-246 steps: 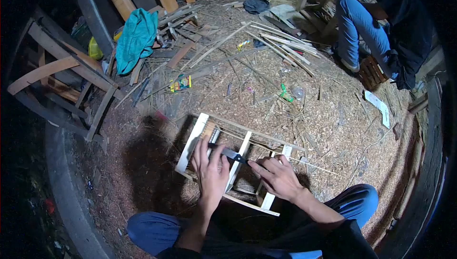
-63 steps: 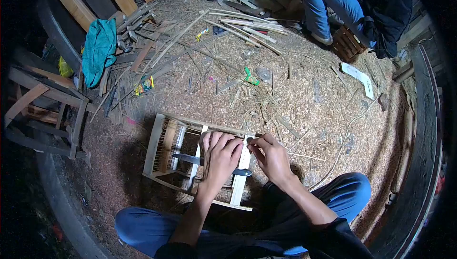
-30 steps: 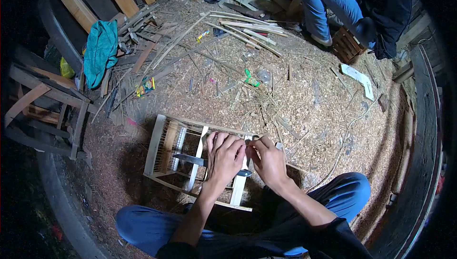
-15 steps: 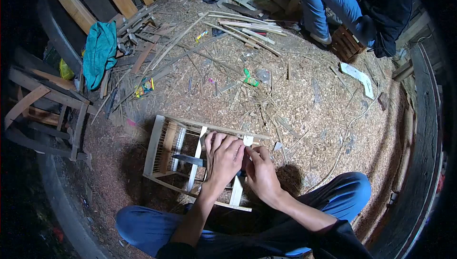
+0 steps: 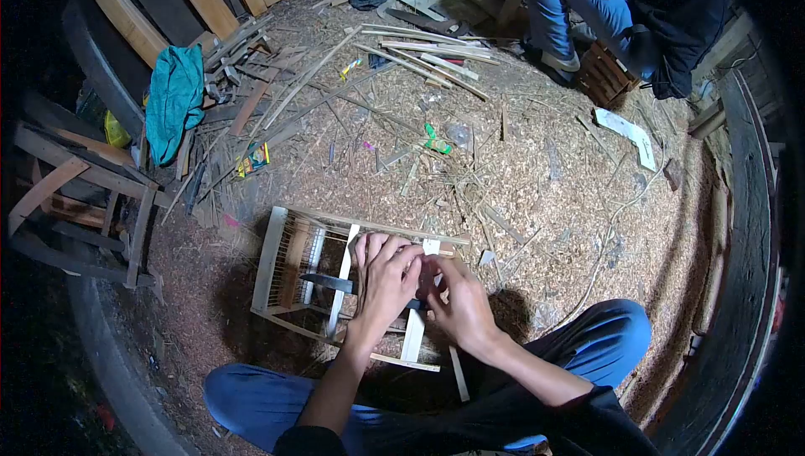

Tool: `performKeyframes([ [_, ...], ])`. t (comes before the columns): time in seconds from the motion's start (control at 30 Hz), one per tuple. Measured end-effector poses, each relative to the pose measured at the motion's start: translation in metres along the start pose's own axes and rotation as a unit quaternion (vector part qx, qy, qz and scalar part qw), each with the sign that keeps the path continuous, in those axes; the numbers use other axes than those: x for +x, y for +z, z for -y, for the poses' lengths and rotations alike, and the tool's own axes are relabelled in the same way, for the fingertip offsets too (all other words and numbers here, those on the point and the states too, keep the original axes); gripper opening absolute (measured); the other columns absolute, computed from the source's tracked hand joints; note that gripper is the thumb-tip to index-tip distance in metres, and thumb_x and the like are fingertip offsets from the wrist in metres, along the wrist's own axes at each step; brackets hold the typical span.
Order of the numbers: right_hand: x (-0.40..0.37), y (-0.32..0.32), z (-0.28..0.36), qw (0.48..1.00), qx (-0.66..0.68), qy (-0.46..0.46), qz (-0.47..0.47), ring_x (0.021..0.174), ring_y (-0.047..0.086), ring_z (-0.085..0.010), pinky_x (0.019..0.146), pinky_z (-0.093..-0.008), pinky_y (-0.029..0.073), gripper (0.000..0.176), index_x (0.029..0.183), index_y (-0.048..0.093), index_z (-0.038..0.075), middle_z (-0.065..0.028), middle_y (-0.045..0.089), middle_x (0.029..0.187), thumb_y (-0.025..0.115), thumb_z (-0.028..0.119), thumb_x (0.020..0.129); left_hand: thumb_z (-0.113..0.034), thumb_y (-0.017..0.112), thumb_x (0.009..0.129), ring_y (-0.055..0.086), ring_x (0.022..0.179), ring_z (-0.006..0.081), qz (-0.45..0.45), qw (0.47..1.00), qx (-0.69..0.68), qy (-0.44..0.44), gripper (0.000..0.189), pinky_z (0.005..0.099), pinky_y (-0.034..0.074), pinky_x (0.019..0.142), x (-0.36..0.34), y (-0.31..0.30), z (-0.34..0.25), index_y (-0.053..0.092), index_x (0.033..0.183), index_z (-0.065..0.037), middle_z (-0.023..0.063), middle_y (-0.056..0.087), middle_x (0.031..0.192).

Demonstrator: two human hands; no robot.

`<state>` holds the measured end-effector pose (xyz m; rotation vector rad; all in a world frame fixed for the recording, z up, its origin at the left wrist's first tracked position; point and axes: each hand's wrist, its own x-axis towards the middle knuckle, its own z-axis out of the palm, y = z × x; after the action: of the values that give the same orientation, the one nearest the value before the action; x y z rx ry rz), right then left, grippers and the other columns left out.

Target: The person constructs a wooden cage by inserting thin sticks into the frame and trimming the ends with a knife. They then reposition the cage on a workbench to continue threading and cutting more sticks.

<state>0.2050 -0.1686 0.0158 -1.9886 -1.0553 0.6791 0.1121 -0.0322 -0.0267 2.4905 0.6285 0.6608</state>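
A small wooden cage-like frame [image 5: 270,259] with thin bars at its left end lies on the ground before my crossed legs. My left hand [image 5: 386,281] is closed over a knife [image 5: 327,281]; its dark blade points left across the frame, and a dark part shows between my hands. Close by on the right, my right hand [image 5: 459,303] is pinched near the frame's pale right crosspiece [image 5: 413,336]. A thin wooden strip [image 5: 459,374] emerges below this hand, in line with its fingertips; the hand covers its upper part.
Wood shavings cover the ground. Long wooden strips [image 5: 432,52] lie ahead, with scrap wood and a teal cloth [image 5: 174,104] to the left. Another person in jeans [image 5: 566,3] sits at upper right. A white angled piece [image 5: 625,135] and a cable [image 5: 605,242] lie at right.
The thin strip has come into view below my right hand. My right fingers have shifted slightly, and the left hand and knife have moved a little left. The view has tilted slightly.
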Motion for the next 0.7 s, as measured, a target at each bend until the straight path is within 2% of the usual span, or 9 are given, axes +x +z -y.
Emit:
performKeyframes([
  [0.1, 0.009, -0.011, -0.011, 0.999, -0.045, 0.010, -0.017, 0.087, 0.067, -0.0448, 0.079, -0.0492, 0.056, 0.051, 0.132, 0.059, -0.002, -0.0269, 0.063, 0.107, 0.069, -0.003, 0.082, -0.015, 0.075, 0.084, 0.055, 0.106, 0.0262, 0.016, 1.000, -0.025, -0.009, 0.011, 0.0485, 0.033, 0.107, 0.001, -0.004, -0.002, 0.074, 0.095, -0.011, 0.0037, 0.064, 0.098],
  [0.17, 0.017, -0.021, -0.012, 0.998, -0.058, -0.023, 0.005, 0.086, 0.068, -0.0441, 0.079, -0.0483, 0.057, 0.044, 0.124, 0.065, -0.003, -0.0277, 0.065, 0.107, 0.070, -0.002, 0.080, -0.017, 0.075, 0.087, 0.055, 0.106, 0.0260, 0.016, 1.000, -0.026, -0.004, 0.010, 0.0488, 0.032, 0.106, 0.002, -0.005, -0.001, 0.074, 0.095, -0.012, 0.0034, 0.064, 0.097],
  [0.2, 0.018, -0.026, -0.009, 0.998, -0.054, -0.008, 0.017, 0.089, 0.068, -0.0431, 0.081, -0.0477, 0.057, 0.039, 0.117, 0.070, -0.004, -0.0261, 0.065, 0.106, 0.069, -0.003, 0.079, -0.017, 0.075, 0.087, 0.055, 0.106, 0.0259, 0.015, 1.000, -0.020, 0.006, 0.010, 0.0490, 0.032, 0.106, 0.002, -0.006, -0.001, 0.075, 0.095, -0.012, 0.0034, 0.064, 0.097],
  [0.43, 0.025, -0.029, -0.021, 0.990, -0.130, -0.058, -0.007, 0.095, 0.066, -0.0397, 0.083, -0.0476, 0.054, 0.036, 0.115, 0.073, 0.005, -0.0195, 0.064, 0.097, 0.065, -0.006, 0.081, -0.015, 0.074, 0.089, 0.054, 0.112, 0.0262, 0.035, 0.998, -0.041, 0.026, 0.009, 0.0492, 0.028, 0.108, 0.005, -0.011, 0.001, 0.074, 0.095, -0.009, 0.0034, 0.066, 0.100],
  [0.53, 0.033, -0.035, -0.021, 0.978, -0.186, -0.090, -0.016, 0.097, 0.065, -0.0343, 0.088, -0.0456, 0.050, 0.032, 0.111, 0.074, 0.009, -0.0148, 0.065, 0.098, 0.065, -0.003, 0.083, -0.016, 0.074, 0.089, 0.055, 0.113, 0.0257, 0.044, 0.997, -0.060, 0.020, 0.009, 0.0499, 0.026, 0.109, 0.005, -0.010, 0.003, 0.074, 0.095, -0.009, 0.0029, 0.068, 0.101],
  [0.6, 0.040, -0.041, -0.020, 0.963, -0.235, -0.134, -0.008, 0.101, 0.063, -0.0281, 0.094, -0.0411, 0.045, 0.027, 0.107, 0.075, 0.011, -0.0103, 0.065, 0.098, 0.066, 0.002, 0.083, -0.016, 0.074, 0.088, 0.055, 0.113, 0.0254, 0.046, 0.996, -0.068, 0.017, 0.009, 0.0499, 0.026, 0.110, 0.005, -0.010, 0.003, 0.074, 0.094, -0.009, 0.0025, 0.069, 0.101],
  [0.7, 0.050, -0.046, -0.020, 0.949, -0.274, -0.156, -0.001, 0.103, 0.062, -0.0243, 0.097, -0.0386, 0.042, 0.021, 0.101, 0.076, 0.013, -0.0063, 0.066, 0.097, 0.067, 0.007, 0.083, -0.015, 0.074, 0.088, 0.055, 0.115, 0.0247, 0.044, 0.996, -0.073, 0.013, 0.008, 0.0494, 0.025, 0.111, 0.006, -0.014, 0.003, 0.074, 0.094, -0.009, 0.0011, 0.070, 0.100],
])
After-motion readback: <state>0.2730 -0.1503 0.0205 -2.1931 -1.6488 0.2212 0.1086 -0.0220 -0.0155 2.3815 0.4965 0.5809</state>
